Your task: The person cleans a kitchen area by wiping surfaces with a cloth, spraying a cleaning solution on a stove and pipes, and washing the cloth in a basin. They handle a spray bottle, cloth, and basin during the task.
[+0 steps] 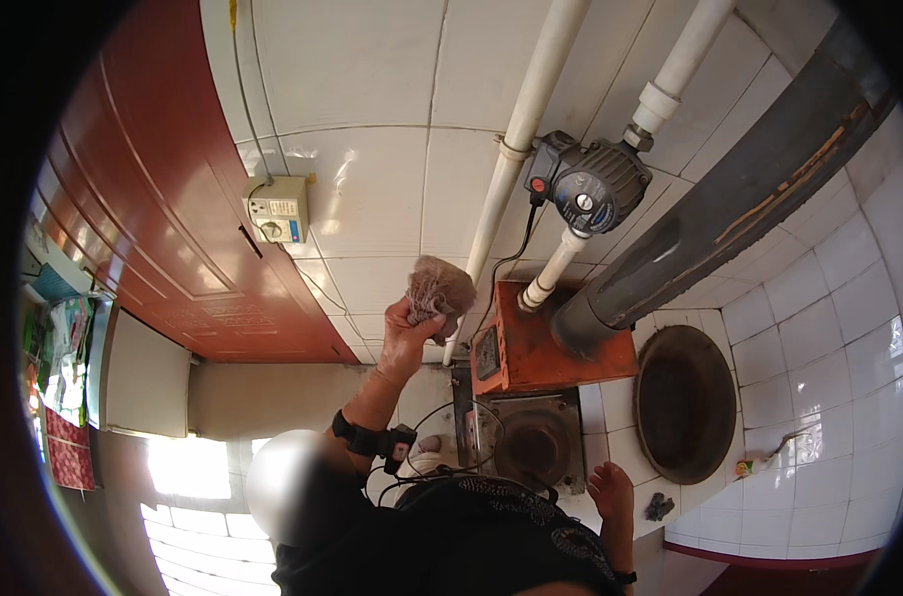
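A crumpled greyish-pink rag [441,286] is bunched in my left hand [408,326], whose fingers close around its lower left side. I hold it up in front of the white tiled wall [372,199], left of a white vertical pipe [526,109]. Whether the rag touches the wall I cannot tell. My right hand [610,489] hangs low on the right beside the tiled counter, its fingers loosely bent and apart, with nothing visible in them. Close by it on the counter lies a small dark crumpled scrap [659,507].
An orange metal stove box [560,348] with a thick dark flue [729,189] stands right of the rag. Above it sits a pump [600,189] on white piping. A large round pan [684,397] rests at the right. A socket box [277,209] with cables hangs near the red door [163,179].
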Demonstrator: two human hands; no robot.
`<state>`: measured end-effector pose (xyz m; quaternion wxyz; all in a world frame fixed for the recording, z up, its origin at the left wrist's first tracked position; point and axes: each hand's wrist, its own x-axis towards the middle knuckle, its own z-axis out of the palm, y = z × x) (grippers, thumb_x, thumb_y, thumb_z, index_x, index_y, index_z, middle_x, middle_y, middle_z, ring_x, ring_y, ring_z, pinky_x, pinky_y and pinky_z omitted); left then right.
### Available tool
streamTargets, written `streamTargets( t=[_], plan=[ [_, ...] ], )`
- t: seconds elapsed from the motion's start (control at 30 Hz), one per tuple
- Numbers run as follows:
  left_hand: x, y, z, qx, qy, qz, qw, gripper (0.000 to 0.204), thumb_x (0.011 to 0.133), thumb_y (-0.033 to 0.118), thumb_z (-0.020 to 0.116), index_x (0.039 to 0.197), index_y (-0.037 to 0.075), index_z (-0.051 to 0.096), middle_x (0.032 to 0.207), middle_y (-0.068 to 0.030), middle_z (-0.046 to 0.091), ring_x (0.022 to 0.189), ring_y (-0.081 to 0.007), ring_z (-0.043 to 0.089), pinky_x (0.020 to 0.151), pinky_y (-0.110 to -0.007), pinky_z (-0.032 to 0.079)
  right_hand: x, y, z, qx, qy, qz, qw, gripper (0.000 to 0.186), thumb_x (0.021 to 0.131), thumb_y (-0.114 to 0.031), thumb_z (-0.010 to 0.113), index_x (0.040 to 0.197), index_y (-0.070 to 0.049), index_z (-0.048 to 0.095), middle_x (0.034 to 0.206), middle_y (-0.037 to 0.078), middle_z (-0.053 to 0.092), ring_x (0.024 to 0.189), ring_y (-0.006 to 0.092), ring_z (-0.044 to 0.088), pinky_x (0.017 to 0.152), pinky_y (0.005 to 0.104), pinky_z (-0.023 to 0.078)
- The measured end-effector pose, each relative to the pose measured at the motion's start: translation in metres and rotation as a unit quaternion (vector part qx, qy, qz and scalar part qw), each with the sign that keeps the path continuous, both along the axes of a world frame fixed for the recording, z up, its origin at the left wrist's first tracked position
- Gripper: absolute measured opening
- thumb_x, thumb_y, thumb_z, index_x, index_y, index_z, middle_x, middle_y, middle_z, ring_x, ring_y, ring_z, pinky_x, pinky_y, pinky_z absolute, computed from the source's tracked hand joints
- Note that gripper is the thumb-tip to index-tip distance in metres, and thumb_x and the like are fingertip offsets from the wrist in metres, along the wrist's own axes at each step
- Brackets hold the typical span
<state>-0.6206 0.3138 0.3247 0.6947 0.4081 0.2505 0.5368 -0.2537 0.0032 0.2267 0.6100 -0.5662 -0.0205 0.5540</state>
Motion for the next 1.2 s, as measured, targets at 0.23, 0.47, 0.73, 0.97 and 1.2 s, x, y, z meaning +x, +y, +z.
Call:
streamTargets(
  t=[0.23, 0.47, 0.73, 0.97, 1.2],
  plan=[
    [0.012, 0.108, 0.029, 0.577, 0.334, 0.342, 0.662, 0.023, 0.067, 0.000, 0.065, 0.090, 0.003, 0.065, 0.105, -0.0156, 0.058, 0.099, -0.0371, 0.054, 0.085, -0.047, 0.043, -0.042, -0.022, -0.025, -0.041, 0.051, -0.080, 0.995, 0.028, 0.082, -0.029, 0.061, 0.103, -0.011, 0.055, 0.091, 0.005, 0.060, 0.077, 0.0216, 0.056, 0.062, 0.0357, 0.047],
    [-0.003, 0.149, 0.034, 0.661, 0.478, 0.286, 0.502, 0.029, 0.064, 0.013, 0.072, 0.093, 0.016, 0.067, 0.110, -0.0123, 0.057, 0.106, -0.0342, 0.050, 0.091, -0.053, 0.035, -0.060, -0.028, 0.004, -0.096, -0.021, -0.127, 0.987, 0.022, 0.085, -0.027, 0.059, 0.099, -0.012, 0.053, 0.089, 0.002, 0.056, 0.077, 0.0180, 0.052, 0.066, 0.0331, 0.044],
    [0.022, 0.113, 0.037, 0.716, 0.367, 0.259, 0.534, 0.032, 0.058, 0.006, 0.068, 0.090, 0.003, 0.064, 0.103, -0.0126, 0.058, 0.097, -0.0335, 0.057, 0.081, -0.043, 0.047, -0.046, -0.071, -0.046, 0.009, 0.101, -0.145, 0.984, 0.030, 0.081, -0.026, 0.064, 0.104, -0.009, 0.053, 0.091, 0.006, 0.057, 0.077, 0.0228, 0.053, 0.061, 0.0356, 0.045],
    [0.085, 0.117, 0.035, 0.714, 0.520, 0.226, 0.410, 0.031, 0.071, 0.012, 0.056, 0.101, 0.003, 0.061, 0.104, -0.0105, 0.057, 0.109, -0.0260, 0.051, 0.099, -0.036, 0.032, -0.043, -0.068, -0.046, -0.023, 0.051, -0.154, 0.986, 0.030, 0.083, -0.027, 0.062, 0.105, -0.009, 0.052, 0.092, 0.006, 0.057, 0.077, 0.0235, 0.054, 0.062, 0.0357, 0.045],
    [0.112, 0.139, 0.049, 0.655, 0.719, 0.161, 0.168, 0.036, 0.080, 0.019, 0.049, 0.113, 0.006, 0.059, 0.115, -0.0070, 0.058, 0.118, -0.0229, 0.046, 0.106, -0.037, 0.019, -0.038, -0.063, -0.044, -0.049, 0.056, -0.127, 0.989, 0.030, 0.083, -0.028, 0.062, 0.104, -0.008, 0.052, 0.090, 0.007, 0.057, 0.075, 0.0217, 0.054, 0.060, 0.0337, 0.046]
  ],
)
